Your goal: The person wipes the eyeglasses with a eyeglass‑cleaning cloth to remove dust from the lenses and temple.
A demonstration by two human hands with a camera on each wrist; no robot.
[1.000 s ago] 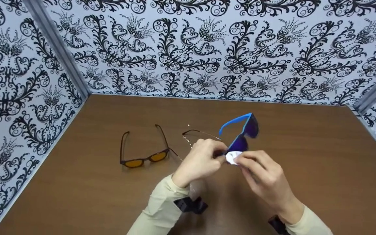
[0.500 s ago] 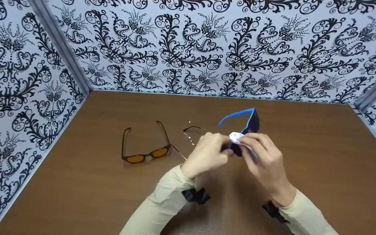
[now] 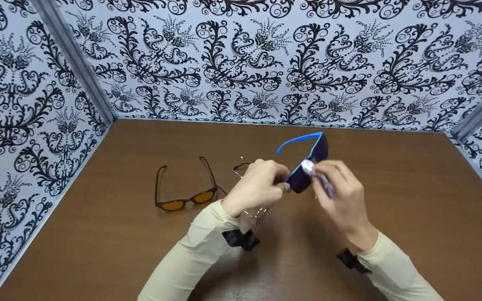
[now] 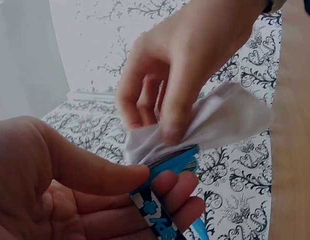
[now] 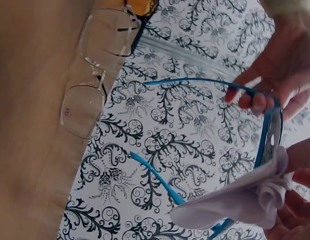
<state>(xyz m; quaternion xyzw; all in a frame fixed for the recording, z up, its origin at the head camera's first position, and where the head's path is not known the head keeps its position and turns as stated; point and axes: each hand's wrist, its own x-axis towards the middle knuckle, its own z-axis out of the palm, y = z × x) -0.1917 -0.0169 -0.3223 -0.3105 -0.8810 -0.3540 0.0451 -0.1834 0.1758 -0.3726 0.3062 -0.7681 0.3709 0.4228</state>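
Note:
Blue-framed sunglasses [image 3: 299,180] with dark lenses are held up over the table, tilted, their temples unfolded. My left hand [image 3: 257,184] pinches them at one hinge corner, thumb on one side and fingers on the other; the patterned temple [image 4: 156,216] runs down past those fingers in the left wrist view. In my right hand [image 3: 342,196] a thin whitish cloth [image 5: 230,200] is bunched between thumb and fingers. It lies against a lens near the middle of the frame, with a loose end hanging free. The cloth covers part of the front in the right wrist view.
Dark-framed glasses with amber lenses [image 3: 174,205] stand unfolded on the brown table [image 3: 98,251], left of the hands. Thin-rimmed clear glasses [image 5: 84,109] lie beside them, partly behind my left hand in the head view. Patterned walls [image 3: 241,67] enclose the back and sides.
The cloth has gone from the lens end near my left hand up along the front toward the middle. Both hands and the sunglasses have risen slightly in the head view.

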